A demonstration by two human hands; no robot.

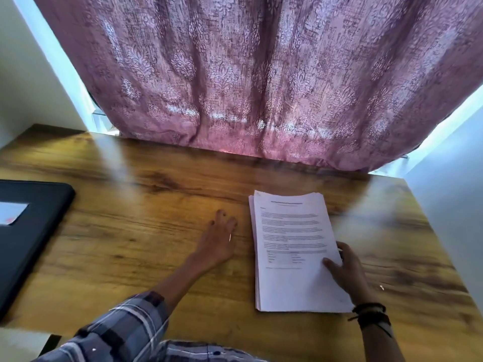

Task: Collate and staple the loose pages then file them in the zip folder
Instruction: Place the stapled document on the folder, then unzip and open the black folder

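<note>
A stack of white printed pages [290,246] lies on the wooden desk [146,231], right of centre, its edges slightly uneven. My right hand [345,270] grips the stack's right edge, thumb on the top sheet and fingers at the side. My left hand [217,239] rests flat on the bare wood just left of the stack, fingers spread, holding nothing. A black zip folder [31,231] with a pale label lies at the desk's left edge, well apart from both hands. No stapler is in view.
A pink patterned curtain [261,74] hangs along the desk's far edge. White walls stand close on the left and right. A dark wristband circles my right wrist.
</note>
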